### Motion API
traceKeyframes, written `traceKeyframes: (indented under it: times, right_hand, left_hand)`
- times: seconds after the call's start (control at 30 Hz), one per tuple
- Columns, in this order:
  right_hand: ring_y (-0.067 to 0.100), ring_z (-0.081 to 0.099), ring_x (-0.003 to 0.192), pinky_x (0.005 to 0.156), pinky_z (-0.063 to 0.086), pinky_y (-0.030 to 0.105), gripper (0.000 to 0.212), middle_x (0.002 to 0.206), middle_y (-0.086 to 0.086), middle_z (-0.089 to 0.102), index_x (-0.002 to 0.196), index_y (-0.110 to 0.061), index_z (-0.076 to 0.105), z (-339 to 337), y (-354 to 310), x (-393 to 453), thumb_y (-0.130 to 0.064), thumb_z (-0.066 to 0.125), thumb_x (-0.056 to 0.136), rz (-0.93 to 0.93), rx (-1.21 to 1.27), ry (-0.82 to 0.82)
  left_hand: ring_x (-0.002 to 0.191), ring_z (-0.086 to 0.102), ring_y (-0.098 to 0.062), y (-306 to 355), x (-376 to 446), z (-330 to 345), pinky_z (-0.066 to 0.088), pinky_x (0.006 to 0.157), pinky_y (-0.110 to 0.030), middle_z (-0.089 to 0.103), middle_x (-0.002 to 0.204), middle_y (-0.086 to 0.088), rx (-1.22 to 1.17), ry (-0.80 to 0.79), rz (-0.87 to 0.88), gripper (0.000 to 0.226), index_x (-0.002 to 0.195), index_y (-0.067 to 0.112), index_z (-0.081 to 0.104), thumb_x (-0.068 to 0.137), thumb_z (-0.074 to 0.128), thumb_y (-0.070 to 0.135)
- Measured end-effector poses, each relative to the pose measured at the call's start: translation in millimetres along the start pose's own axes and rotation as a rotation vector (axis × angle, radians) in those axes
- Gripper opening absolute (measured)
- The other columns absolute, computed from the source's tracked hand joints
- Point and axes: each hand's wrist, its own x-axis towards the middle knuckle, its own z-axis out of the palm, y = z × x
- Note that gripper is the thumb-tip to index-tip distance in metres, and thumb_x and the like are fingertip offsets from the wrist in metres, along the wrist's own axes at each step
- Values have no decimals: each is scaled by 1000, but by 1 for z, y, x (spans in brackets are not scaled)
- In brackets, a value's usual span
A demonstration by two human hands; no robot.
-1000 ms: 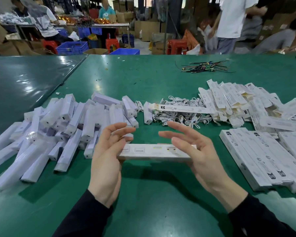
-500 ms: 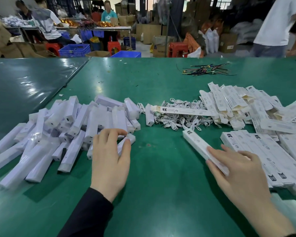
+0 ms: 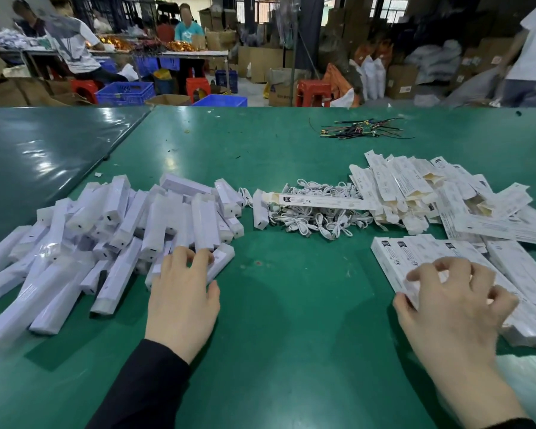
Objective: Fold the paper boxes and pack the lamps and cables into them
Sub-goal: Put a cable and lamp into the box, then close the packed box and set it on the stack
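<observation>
A heap of white wrapped lamps (image 3: 121,224) covers the left of the green table (image 3: 291,305). My left hand (image 3: 183,298) lies at the heap's near right edge, fingers curled over one wrapped lamp (image 3: 223,258) and thumb beside it. White coiled cables (image 3: 316,221) lie in the middle, with one long paper box (image 3: 319,202) across them. Unfolded paper boxes (image 3: 415,187) are piled at the right. My right hand (image 3: 452,308) holds a packed box (image 3: 390,258) at the left edge of a row of packed boxes (image 3: 514,267), thumb at its near end.
A bundle of dark wires (image 3: 359,130) lies far back on the table. A darker green table (image 3: 44,156) adjoins on the left. Beyond are people, blue crates (image 3: 124,92), red stools and cardboard cartons.
The box I held between both hands went right in my right hand and now lies against the row of packed boxes. My left hand moved to the lamp heap and settled on a lamp.
</observation>
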Motion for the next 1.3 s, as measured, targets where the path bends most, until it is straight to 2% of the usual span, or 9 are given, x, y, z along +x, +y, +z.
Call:
traceKeyframes:
  times: [0.13, 0.23, 0.43, 0.6, 0.77, 1.03, 1.13, 1.23, 1.3]
  right_hand:
    - [27, 39, 115, 89, 21, 42, 37, 118, 14, 55, 103, -16, 69, -12, -24, 8, -28, 81, 70, -247, 130, -18]
    - [15, 39, 122, 98, 21, 36, 37, 125, -4, 53, 119, -27, 61, -11, -57, 25, -38, 66, 84, -416, 294, -179]
    - [20, 49, 125, 106, 38, 36, 43, 137, -1, 51, 137, -22, 48, 33, -116, 64, -17, 52, 95, -521, 457, -463]
    - [25, 43, 122, 100, 32, 43, 35, 131, 5, 48, 128, -26, 54, 70, -147, 86, -33, 48, 95, -467, 188, -114]
    - [27, 28, 137, 108, 22, 52, 54, 149, 8, 33, 140, -31, 43, 91, -139, 108, -52, 49, 90, -347, 90, -242]
    - [18, 52, 108, 98, 39, 42, 37, 117, -8, 56, 116, -37, 61, 73, -127, 99, -59, 48, 90, -428, 216, -249]
    - [5, 60, 77, 68, 47, 24, 21, 96, -11, 70, 104, -33, 69, 57, -115, 121, -41, 51, 95, -336, 490, -121]
    - [20, 55, 111, 96, 42, 42, 35, 126, 0, 62, 128, -27, 56, 60, -96, 152, -26, 52, 93, -249, 353, -22]
    - [27, 41, 131, 110, 24, 55, 56, 144, 6, 46, 143, -23, 38, 69, -83, 168, -38, 54, 92, -211, 111, -227]
  left_hand:
    - [101, 44, -29, -1, 1, 1, 43, 78, -42, 50, 107, -8, -4, 19, 4, 29, 115, 9, 59, 86, 59, 6]
    - [100, 46, -29, -1, 3, 2, 45, 77, -44, 52, 104, -7, -46, 61, 1, 27, 112, 10, 60, 86, 63, 14]
    - [89, 52, -32, -6, 6, 1, 45, 70, -44, 59, 96, -10, -110, 235, 35, 15, 96, 7, 66, 82, 70, 8]
    - [85, 52, -31, -5, 6, 1, 45, 65, -43, 59, 92, -8, -109, 287, 85, 15, 90, 9, 66, 77, 73, 5]
    - [80, 53, -30, -1, 5, 1, 43, 62, -40, 58, 88, -6, -109, 289, 147, 18, 87, 10, 65, 72, 75, 4]
    - [81, 52, -28, -3, 4, 4, 44, 62, -43, 57, 89, -2, -127, 288, 147, 19, 85, 12, 63, 73, 75, 4]
    - [81, 52, -28, -2, 4, 7, 45, 63, -43, 57, 89, -2, -136, 299, 155, 21, 85, 13, 63, 72, 76, 2]
    - [81, 51, -27, -2, 4, 8, 43, 64, -40, 57, 88, -1, -130, 315, 172, 22, 85, 13, 63, 72, 76, 2]
    - [80, 51, -26, -2, 2, 8, 42, 64, -40, 57, 88, -1, -123, 335, 187, 14, 85, 13, 63, 76, 70, 5]
